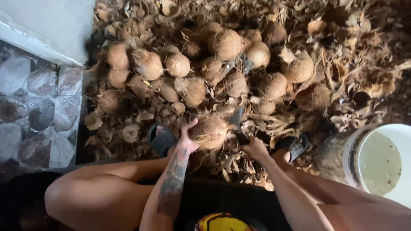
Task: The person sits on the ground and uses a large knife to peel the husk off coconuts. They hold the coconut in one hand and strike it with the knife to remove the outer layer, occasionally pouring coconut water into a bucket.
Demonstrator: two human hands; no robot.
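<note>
Person seated low, knees spread, looking down between the legs. Left hand [187, 137] has its grip clamped on a husked coconut [209, 131], fingers wrapped over the near left side, holding it just above the floor litter between the feet. Right hand [254, 148] has its grip closed around the handle of a dark-bladed knife [236, 118]; the blade stands up just right of the coconut, touching or nearly touching it, can't tell which.

Black sandals [161, 139] on both feet, either side of the coconut.

Ahead: a pile of husked coconuts [222, 64], brown and fibrous, heaped on the floor, with loose husk scraps [364, 64] spread all around and to the right.

Containers: one white bucket [352, 164] at the right, near the right knee, outside wall dirty. It holds a cloudy, pale liquid with small specks on top; level sits well below the rim.

Left edge: stone-pattern tiled floor [38, 111] and a pale wall [47, 21].
</note>
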